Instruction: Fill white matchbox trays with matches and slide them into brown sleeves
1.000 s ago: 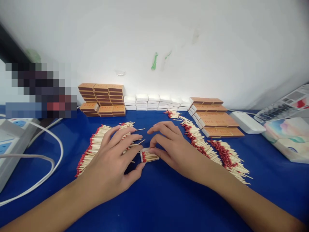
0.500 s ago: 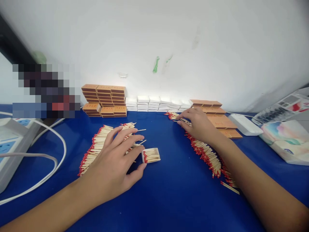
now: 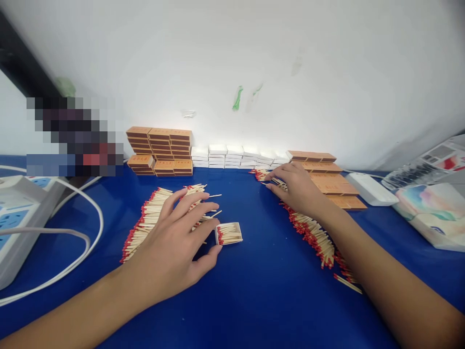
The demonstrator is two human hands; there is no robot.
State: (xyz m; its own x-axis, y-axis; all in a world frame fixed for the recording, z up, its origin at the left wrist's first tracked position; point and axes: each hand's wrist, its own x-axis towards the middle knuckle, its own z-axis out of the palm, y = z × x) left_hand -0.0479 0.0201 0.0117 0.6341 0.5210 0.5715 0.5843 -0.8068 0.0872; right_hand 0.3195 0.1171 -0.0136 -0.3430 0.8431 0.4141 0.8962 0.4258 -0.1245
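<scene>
A small white matchbox tray (image 3: 235, 233) lies on the blue table, partly filled with red-tipped matches. The thumb and index finger of my left hand (image 3: 181, 237) pinch its left end, while the other fingers spread over a pile of matches (image 3: 156, 211). Farther back, my right hand (image 3: 296, 186) curls its thumb and fingers around a few matches (image 3: 279, 183) at the edge of a small heap (image 3: 259, 174). The fingers partly hide these matches. Below my right wrist runs a long row of matches (image 3: 312, 237), red heads toward the left.
Stacked orange matchboxes (image 3: 160, 145) stand by the wall at the left, beside white trays (image 3: 232, 156). More orange boxes (image 3: 334, 184) lie behind my right arm. A power strip (image 3: 22, 218) with white cables is at left; a white adapter (image 3: 372, 188) and tissue pack (image 3: 432, 213) are at right.
The whole view has shifted slightly to the right. Both hands keep nearly the same places, the left at the tray and the right at the far matches.
</scene>
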